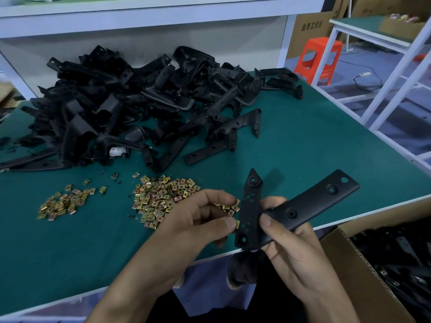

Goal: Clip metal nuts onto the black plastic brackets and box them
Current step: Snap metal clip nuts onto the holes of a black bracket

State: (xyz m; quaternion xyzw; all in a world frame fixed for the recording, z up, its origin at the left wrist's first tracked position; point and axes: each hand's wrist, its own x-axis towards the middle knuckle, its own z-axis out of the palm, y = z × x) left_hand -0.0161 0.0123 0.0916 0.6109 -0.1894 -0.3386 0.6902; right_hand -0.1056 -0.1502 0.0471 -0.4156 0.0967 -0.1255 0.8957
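Observation:
My right hand grips a black plastic bracket at its bend, holding it above the table's front edge. My left hand pinches a brass-coloured metal nut between thumb and forefinger, right against the bracket's short arm. Several more nuts lie in a big pile just left of my hands and in a smaller pile further left. A large heap of black brackets covers the back of the green table.
A cardboard box holding black brackets stands below the table's front right edge. An orange plastic stool and a white metal table frame are off to the right. A white shelf runs behind the heap.

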